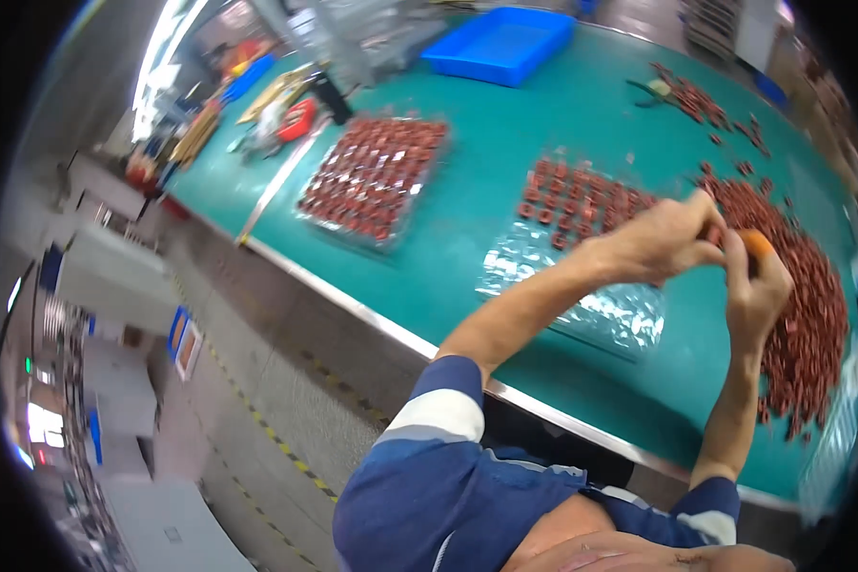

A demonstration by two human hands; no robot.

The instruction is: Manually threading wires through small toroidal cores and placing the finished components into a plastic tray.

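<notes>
Fingers (737,259) of both hands meet in one tight cluster above the green table (458,205). Left hand (672,234): thumb and index pinched together, no clear gap, on what looks like a small red piece (715,233). Right hand (761,291): orange finger cover (757,243) on one fingertip, thumb up against the left fingertips; can't tell whether it grips the piece too. Piece sits right at the fingertips, between the hands; its long axis is too hidden to call.

Main relation: part-filled clear tray (620,329) lies left of the fingers and a bit toward the body, left hand nearer, left forearm crossing over it. Tray's long side seems to run away from the body. Loose pile (810,324) of red pieces is just right of the fingers, right hand nearer; pile stretches along the table, away from and toward the body.

Containers: part-filled tray has rows of red pieces in its far part, bare shiny pockets in the part nearer the body. Second tray (383,246), well left of the fingers, is covered in rows of similar red pieces. Blue bin (505,71) stands far beyond the fingers, to the left. Hand tool (653,92) with dark handles lies beyond the fingers, beside scattered pieces (701,103).
</notes>
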